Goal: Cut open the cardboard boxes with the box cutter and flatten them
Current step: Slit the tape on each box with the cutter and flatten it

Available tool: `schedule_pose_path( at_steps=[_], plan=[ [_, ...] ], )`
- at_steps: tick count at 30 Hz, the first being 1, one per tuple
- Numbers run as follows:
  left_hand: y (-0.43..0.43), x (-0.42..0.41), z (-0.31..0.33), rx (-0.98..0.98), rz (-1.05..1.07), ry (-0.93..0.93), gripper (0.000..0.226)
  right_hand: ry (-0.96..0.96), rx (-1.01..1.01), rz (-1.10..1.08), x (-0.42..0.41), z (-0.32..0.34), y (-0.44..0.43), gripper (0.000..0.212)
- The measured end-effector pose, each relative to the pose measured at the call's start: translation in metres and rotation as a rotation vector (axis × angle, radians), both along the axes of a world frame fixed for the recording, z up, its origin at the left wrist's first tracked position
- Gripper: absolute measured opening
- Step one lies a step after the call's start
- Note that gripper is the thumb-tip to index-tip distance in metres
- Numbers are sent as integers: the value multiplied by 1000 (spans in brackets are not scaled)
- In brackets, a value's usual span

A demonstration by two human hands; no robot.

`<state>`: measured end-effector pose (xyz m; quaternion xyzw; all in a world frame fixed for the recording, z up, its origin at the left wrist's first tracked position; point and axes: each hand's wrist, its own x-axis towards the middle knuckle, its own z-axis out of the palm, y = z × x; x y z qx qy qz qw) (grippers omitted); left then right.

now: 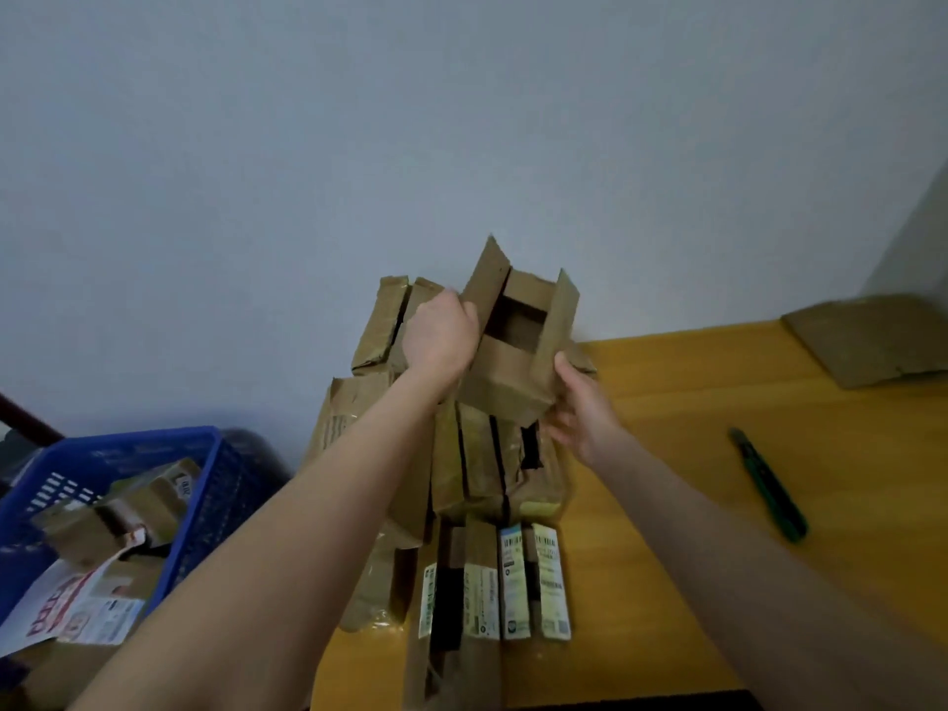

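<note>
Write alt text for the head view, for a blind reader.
The left hand and right hand hold an open box atop a stack of boxes on a wooden table. The cutter lies untouched on the table to the right. A blue basket of cardboard sits left, and flat cardboard lies far right.
</note>
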<state>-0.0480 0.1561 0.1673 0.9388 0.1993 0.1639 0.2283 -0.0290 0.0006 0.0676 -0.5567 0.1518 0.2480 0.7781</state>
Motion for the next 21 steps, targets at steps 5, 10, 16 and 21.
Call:
schedule_pose_path(
  at_steps=[5,10,16,21],
  plan=[
    [-18,10,-26,-554,-105,67,40,86,132,16,1,10,-49,60],
    [-72,1,-46,-771,-348,222,64,9,-272,-236,-6,-5,-70,80],
    [-121,-2,-85,-1024,-431,383,73,-130,-432,-328,-24,-7,-95,61],
    [-143,-7,-120,-1138,-316,441,73,-106,-326,-236,-22,-14,-127,23]
  ],
)
